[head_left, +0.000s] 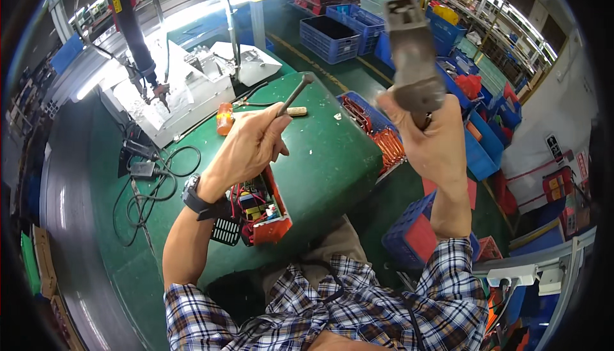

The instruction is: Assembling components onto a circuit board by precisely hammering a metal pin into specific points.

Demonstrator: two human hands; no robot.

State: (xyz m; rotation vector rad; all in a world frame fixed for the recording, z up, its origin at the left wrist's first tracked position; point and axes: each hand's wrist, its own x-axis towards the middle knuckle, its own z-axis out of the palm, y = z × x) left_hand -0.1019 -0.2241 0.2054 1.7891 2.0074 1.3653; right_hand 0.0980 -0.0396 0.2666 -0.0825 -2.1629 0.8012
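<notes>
Hammer [414,53] is clenched in the raised right hand [433,149]. The left hand [246,143] grips a dark metal rod [296,94] near an open red electronics case [274,231].

An open rectangular electronics housing [276,202] lies on the counter [326,143], right of looped cables [165,172]. Rectangular plastic crates [327,44] stand behind.

A green worktable [332,149] holds an orange-headed mallet [224,119], a dark adapter [144,170] with looped cord, and, near its close edge, an open red electronics casing [274,231]
</notes>
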